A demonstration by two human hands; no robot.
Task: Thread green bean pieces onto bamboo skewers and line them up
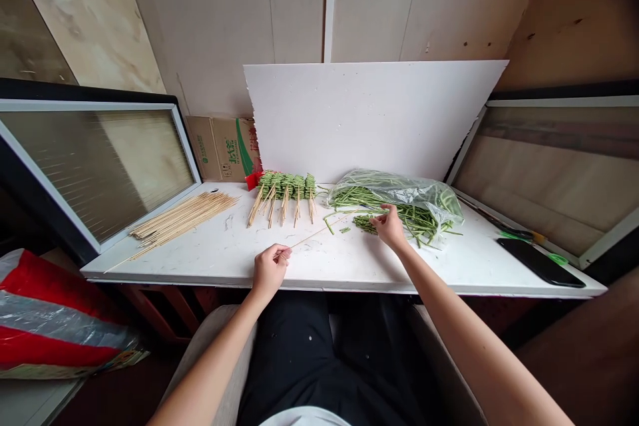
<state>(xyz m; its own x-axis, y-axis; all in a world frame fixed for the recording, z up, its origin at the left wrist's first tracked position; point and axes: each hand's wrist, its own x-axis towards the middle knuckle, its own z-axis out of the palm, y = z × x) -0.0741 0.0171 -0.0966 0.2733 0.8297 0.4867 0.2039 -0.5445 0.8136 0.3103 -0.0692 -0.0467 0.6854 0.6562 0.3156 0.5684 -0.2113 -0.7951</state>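
My left hand (pixel 270 268) is closed in a pinch on the near end of a thin bamboo skewer (pixel 319 232) that slants up and to the right over the white tabletop (pixel 349 263). My right hand (pixel 389 226) reaches to a small heap of cut green bean pieces (pixel 367 222), its fingers pinched on one of them. Just behind lies a clear plastic bag of long green beans (pixel 399 200). A row of finished bean skewers (pixel 285 192) lies at the back middle.
A loose pile of bare bamboo skewers (pixel 182 216) lies at the left. A black phone (pixel 540 261) rests at the right edge. A cardboard box (pixel 224 148) and a white board (pixel 359 116) stand at the back. Framed glass panels flank both sides.
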